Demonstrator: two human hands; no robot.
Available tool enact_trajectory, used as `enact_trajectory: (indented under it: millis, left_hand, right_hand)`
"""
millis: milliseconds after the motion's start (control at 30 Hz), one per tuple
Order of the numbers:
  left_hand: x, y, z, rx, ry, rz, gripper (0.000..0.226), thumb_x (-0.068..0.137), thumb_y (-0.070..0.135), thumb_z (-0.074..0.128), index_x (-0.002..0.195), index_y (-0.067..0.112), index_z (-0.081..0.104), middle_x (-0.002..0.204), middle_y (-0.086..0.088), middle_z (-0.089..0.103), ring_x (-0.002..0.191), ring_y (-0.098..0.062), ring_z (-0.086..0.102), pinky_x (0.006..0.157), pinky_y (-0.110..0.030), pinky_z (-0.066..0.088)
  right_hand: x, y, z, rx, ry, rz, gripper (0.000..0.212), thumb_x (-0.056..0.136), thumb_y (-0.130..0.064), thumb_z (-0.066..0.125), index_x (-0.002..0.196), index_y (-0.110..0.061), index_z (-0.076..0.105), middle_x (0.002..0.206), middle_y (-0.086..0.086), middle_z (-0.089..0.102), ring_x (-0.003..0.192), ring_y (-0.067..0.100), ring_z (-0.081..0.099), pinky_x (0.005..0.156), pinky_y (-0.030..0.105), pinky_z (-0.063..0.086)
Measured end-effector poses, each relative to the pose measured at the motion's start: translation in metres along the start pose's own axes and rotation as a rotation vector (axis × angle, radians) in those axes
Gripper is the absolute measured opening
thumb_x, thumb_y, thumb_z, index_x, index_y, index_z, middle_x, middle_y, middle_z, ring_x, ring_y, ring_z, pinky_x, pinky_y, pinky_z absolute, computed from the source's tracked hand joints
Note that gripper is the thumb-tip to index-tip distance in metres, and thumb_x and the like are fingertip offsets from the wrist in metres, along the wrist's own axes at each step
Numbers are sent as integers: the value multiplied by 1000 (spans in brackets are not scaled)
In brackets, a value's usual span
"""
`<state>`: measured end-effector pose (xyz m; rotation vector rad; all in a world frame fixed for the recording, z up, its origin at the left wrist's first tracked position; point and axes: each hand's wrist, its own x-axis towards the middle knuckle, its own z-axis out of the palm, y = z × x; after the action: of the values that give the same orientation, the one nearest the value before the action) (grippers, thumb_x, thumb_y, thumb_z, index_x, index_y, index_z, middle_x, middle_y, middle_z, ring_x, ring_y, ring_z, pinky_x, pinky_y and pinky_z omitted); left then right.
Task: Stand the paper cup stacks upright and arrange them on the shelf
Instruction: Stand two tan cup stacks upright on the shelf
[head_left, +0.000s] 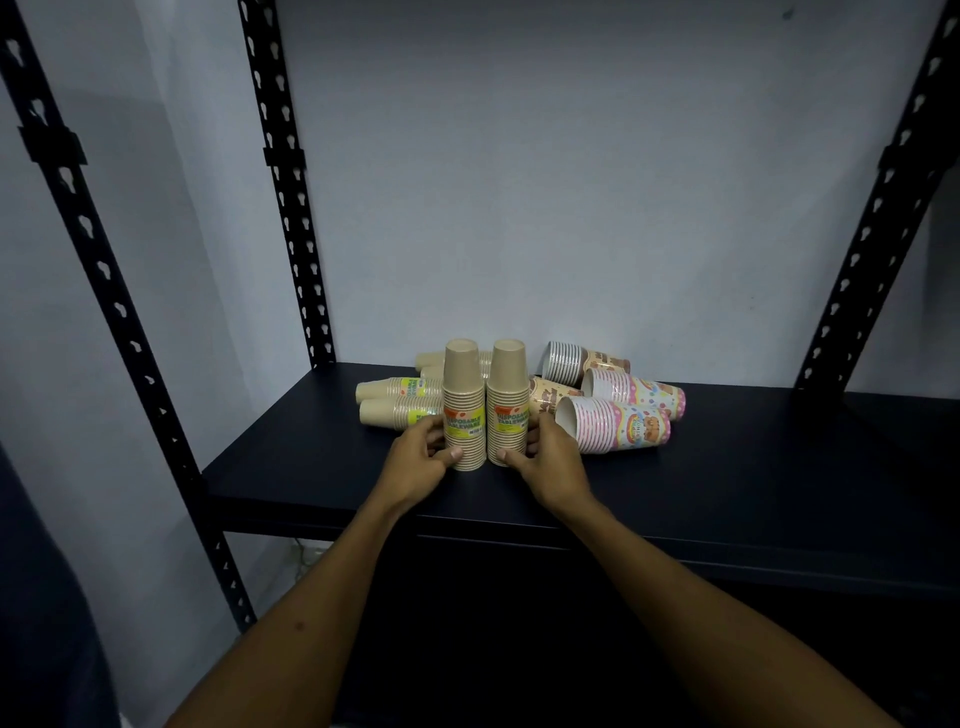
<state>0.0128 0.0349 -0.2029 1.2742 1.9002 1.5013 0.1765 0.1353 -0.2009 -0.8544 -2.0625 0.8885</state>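
Two tan paper cup stacks stand upright, rims down, side by side on the dark shelf (727, 467). My left hand (415, 462) grips the left upright stack (462, 395) low on its left side. My right hand (550, 462) grips the right upright stack (508, 389) low on its right side. Several more tan stacks (395, 400) lie on their sides behind and to the left. Two pink patterned stacks (618, 423) and two brown patterned stacks (582, 364) lie on their sides to the right.
Black perforated uprights (285, 182) frame the shelf at the left and right. A pale wall (571, 208) closes off the back. The shelf surface runs on to the right of the lying stacks and in front of them.
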Motion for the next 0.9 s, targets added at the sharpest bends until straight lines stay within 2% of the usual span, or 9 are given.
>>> enact_trajectory:
  millis: [133,333,467,600,733,900]
  left_hand:
    - [-1,0,1,17,-10,8,47,84,7,66,128,18,53,121,0,66,111,-10,60,102,-35,46]
    - [-4,6,0,32,-20,55,45,83,7,69,125,17,57,115,4,66,107,-7,60,93,-19,44]
    - [-5,7,1,49,-6,61,45,80,11,73,123,16,61,113,7,68,105,-4,61,89,-15,43]
    - [-7,9,2,55,14,57,45,79,13,75,122,14,63,112,5,69,103,-3,62,81,-6,41]
    - [-7,10,1,54,23,41,45,78,13,76,121,13,63,112,4,69,102,-3,62,81,-8,42]
    - [-8,9,-1,41,54,3,42,74,10,79,114,10,66,107,1,71,99,-8,65,93,-29,51]
  right_hand:
    - [-1,-1,0,7,-5,-5,48,79,-25,77,116,-15,50,111,-2,65,93,10,61,82,25,51]
    - [-3,-2,-2,-11,-23,-52,52,83,-18,70,129,-14,47,116,2,65,102,14,62,89,32,52]
    - [-4,-1,-2,-12,-14,-69,53,83,-18,72,129,-15,48,117,2,65,101,13,61,89,31,52]
    - [-5,-3,-2,7,-20,-96,57,84,-15,70,135,-14,44,126,2,61,113,15,58,95,27,47]
    - [-5,-4,-3,40,-40,-89,58,87,-12,66,139,-14,42,128,2,61,115,13,56,97,27,46]
    - [-3,0,1,-1,-43,-77,50,87,-17,67,132,-12,46,126,5,62,112,17,60,95,33,51]
